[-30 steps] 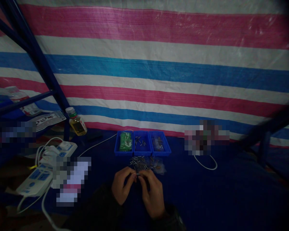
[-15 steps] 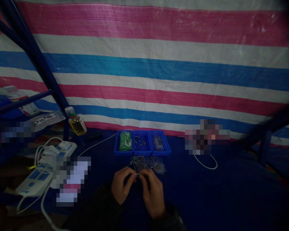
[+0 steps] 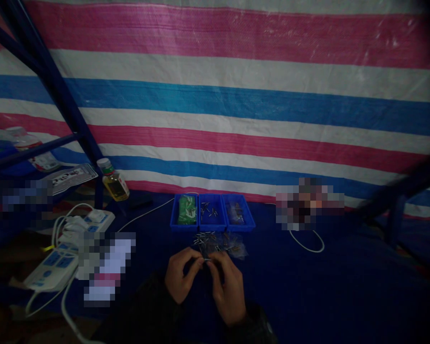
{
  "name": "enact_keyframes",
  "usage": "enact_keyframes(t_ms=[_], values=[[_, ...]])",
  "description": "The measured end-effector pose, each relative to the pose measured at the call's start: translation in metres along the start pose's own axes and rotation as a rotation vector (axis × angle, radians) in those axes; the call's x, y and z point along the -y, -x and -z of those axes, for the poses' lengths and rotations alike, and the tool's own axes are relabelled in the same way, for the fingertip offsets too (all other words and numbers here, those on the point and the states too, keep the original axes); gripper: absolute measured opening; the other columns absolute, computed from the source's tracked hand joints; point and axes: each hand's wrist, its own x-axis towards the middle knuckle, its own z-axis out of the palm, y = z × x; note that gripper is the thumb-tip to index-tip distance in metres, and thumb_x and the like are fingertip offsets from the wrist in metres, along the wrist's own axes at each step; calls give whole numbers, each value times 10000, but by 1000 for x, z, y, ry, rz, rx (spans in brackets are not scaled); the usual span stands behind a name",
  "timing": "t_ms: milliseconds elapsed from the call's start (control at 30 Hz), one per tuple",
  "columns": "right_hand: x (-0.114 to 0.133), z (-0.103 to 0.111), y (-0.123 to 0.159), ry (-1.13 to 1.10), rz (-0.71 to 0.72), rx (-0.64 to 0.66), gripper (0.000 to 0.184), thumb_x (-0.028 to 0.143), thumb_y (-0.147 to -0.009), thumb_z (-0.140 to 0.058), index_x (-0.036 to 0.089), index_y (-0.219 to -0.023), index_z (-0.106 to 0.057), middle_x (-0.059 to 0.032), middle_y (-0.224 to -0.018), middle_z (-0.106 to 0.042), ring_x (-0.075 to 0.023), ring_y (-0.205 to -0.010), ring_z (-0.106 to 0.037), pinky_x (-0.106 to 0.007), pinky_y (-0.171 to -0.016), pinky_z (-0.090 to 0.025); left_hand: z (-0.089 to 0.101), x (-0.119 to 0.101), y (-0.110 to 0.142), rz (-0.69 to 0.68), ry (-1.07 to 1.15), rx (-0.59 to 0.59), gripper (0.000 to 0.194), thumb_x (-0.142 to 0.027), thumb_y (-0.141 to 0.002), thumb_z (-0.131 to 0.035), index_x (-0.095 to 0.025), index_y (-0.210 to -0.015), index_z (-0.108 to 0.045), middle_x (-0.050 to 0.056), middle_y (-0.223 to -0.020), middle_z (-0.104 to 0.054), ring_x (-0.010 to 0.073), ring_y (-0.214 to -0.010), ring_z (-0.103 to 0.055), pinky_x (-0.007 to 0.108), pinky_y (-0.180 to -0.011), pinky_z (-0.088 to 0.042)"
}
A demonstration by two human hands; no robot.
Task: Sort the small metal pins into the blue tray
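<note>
One white power strip (image 3: 59,262), crowded w/ plugs, sits far left; bottle (image 3: 117,188) stands beyond it. Then L hand (image 3: 181,276), fingertips pinching one end of a small metal pin (image 3: 206,260); R hand (image 3: 228,289) pinches the other. Loose pins (image 3: 205,235) & clear bags (image 3: 241,249) lie just past the fingertips (btwn hands & 3 blue trays (image 3: 212,228)). Far right, white cable loop (image 3: 311,251).

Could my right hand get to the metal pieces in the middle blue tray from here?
Probably yes: the metal pieces lie in an open tray ahead of your right hand, past only low loose pieces and clear bags. It and your left hand pinch a thin piece, though.
</note>
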Motion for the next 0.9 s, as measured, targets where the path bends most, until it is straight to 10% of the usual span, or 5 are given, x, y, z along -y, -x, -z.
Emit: enact_keyframes(t_ms=[900], values=[[1,0,-1,16,-65,-1,224,186,-1044,-421,220,-887,-577,-13,-831,-611,-163,-754,-616,-274,-715,-456,0,-5,0,-12,-18,-33,241,-253,-976,-563,-174,-778,-676,31,-721,-660,170,-688,-643,258,-688,-461]])
